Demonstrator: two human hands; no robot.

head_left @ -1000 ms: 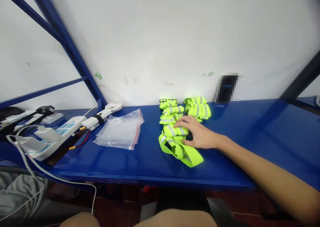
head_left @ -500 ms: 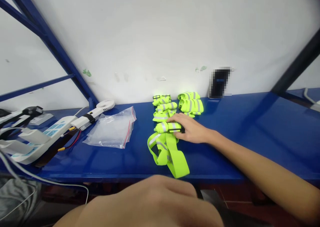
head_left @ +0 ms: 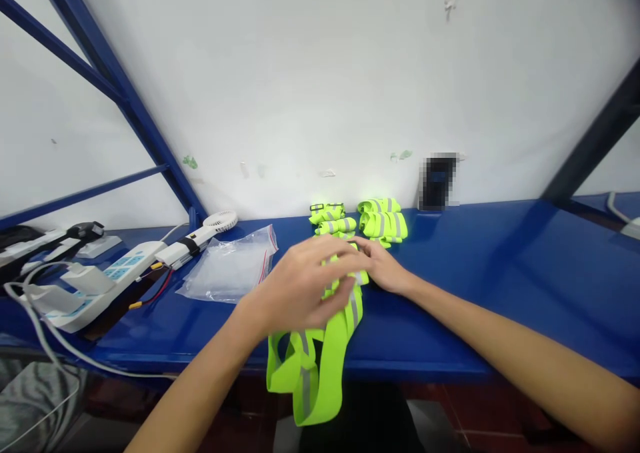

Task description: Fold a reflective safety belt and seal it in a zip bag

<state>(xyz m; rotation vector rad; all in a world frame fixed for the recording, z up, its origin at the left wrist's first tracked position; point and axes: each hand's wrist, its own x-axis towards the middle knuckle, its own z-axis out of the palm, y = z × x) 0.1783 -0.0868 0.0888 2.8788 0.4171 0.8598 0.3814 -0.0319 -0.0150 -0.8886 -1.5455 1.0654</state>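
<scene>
A loose lime-yellow reflective strap [head_left: 330,363] with grey stripes trails toward me, its looped end hanging past the table's front edge. My right hand [head_left: 383,264] has its fingers closed on the far end of this strap, beside the bundles. Over the strap's upper part is my left hand [head_left: 313,280], slightly blurred. Its thumb and fingers are apart in a curve, with strap showing between them, and I see no firm hold. Just behind both hands lie rolled reflective straps, a left stack [head_left: 336,226] and a right stack [head_left: 384,223]; the left one is partly covered by my hand.
Clear zip bags [head_left: 220,270] with red seals lie to the left. Beyond them are a white handheld fan [head_left: 203,233], a power strip [head_left: 117,273] with plugs, and cables. A pixelated dark object [head_left: 439,181] leans on the wall. Blue frame posts [head_left: 145,126] flank the blue table [head_left: 475,273].
My left hand has risen from the bottom foreground to over the strap. The strap has shifted toward me, its loop now beyond the table edge. My right hand stays at the strap's far end.
</scene>
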